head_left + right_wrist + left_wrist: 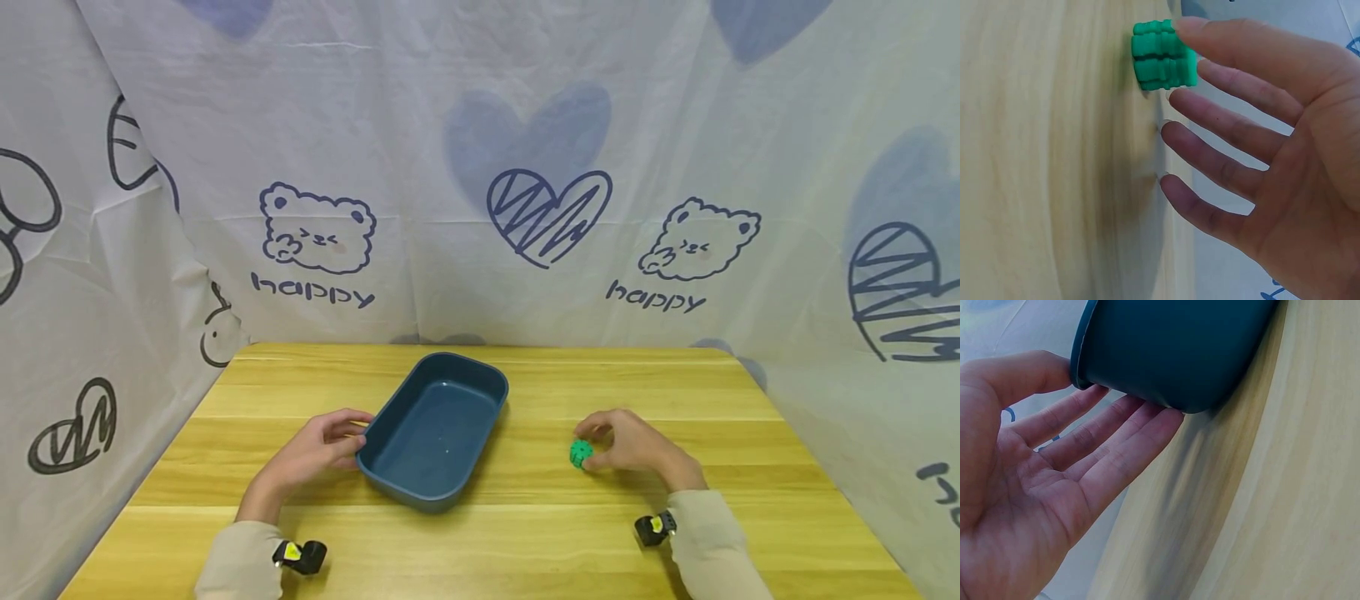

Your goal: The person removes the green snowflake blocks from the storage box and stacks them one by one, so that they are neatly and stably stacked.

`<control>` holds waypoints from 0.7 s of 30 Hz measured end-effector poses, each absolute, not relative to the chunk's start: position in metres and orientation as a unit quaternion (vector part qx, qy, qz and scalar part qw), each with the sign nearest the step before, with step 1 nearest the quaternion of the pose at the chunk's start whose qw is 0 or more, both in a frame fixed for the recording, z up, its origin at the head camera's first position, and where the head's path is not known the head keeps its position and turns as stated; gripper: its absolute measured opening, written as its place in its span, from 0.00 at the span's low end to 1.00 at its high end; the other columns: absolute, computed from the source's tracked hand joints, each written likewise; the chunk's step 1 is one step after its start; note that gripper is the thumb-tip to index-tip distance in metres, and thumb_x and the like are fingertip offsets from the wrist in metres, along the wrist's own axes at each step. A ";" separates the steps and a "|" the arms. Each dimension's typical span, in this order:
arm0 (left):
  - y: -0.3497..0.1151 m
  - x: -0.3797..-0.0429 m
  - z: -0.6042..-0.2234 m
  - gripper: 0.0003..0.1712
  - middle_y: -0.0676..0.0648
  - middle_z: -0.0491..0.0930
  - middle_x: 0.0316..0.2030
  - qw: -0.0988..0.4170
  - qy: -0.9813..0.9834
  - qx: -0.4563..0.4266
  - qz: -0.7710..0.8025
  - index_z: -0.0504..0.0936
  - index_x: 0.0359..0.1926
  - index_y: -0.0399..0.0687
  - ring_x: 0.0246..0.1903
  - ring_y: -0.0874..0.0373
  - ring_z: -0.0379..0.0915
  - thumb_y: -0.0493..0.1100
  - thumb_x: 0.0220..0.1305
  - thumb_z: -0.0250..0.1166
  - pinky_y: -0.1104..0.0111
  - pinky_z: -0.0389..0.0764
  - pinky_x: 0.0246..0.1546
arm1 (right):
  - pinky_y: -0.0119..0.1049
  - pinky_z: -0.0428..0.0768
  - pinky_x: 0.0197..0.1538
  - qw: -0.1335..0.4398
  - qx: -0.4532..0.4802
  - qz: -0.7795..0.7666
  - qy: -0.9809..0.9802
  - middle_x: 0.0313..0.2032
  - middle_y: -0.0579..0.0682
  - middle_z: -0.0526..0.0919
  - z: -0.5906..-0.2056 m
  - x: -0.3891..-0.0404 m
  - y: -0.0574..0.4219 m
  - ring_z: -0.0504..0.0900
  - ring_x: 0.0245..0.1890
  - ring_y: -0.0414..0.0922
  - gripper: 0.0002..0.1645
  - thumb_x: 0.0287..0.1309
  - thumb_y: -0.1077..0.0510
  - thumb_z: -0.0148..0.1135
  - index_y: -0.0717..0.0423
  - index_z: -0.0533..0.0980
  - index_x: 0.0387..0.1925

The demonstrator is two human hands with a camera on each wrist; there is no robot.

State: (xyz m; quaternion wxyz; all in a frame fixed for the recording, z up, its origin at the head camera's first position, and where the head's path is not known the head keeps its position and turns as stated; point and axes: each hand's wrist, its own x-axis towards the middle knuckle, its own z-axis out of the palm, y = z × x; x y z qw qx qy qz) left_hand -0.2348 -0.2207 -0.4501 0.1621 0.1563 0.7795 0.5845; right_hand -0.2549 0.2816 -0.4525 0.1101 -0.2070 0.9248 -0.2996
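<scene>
In the head view a dark blue rectangular basin with rounded corners stands slightly askew on the table. My left hand is at its left side. The left wrist view shows straight fingers touching the outer wall and the thumb at the rim. A small green grooved cylinder, with slots across its end, is on the table to the right of the basin. The thumb and index finger of my right hand pinch it, while the other fingers spread loosely beside it.
The table has a yellow wood-grain top. A white cloth printed with hearts and bears hangs behind it and along both sides. Each wrist wears a small black camera.
</scene>
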 end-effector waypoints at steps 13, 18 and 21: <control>-0.224 -0.234 -0.450 0.30 0.26 0.73 0.65 0.160 0.785 0.138 0.582 0.66 0.72 0.32 0.57 0.49 0.81 0.44 0.77 0.59 0.59 0.89 0.52 | 0.56 0.84 0.59 0.103 -0.208 -0.328 0.916 0.57 0.57 0.85 -0.450 -0.258 0.285 0.82 0.55 0.56 0.26 0.61 0.51 0.73 0.58 0.82 0.57; -0.226 -0.236 -0.449 0.32 0.24 0.68 0.68 0.150 0.780 0.147 0.589 0.61 0.74 0.30 0.60 0.44 0.79 0.44 0.80 0.55 0.59 0.89 0.52 | 0.58 0.82 0.60 0.067 -0.188 -0.311 0.929 0.56 0.58 0.85 -0.446 -0.258 0.286 0.82 0.55 0.58 0.22 0.67 0.50 0.67 0.59 0.81 0.57; -0.227 -0.239 -0.446 0.32 0.24 0.66 0.70 0.135 0.794 0.159 0.570 0.59 0.75 0.30 0.63 0.36 0.76 0.43 0.81 0.53 0.56 0.88 0.54 | 0.61 0.80 0.62 0.026 -0.168 -0.301 0.938 0.59 0.60 0.84 -0.442 -0.257 0.287 0.81 0.58 0.62 0.23 0.72 0.48 0.62 0.60 0.81 0.58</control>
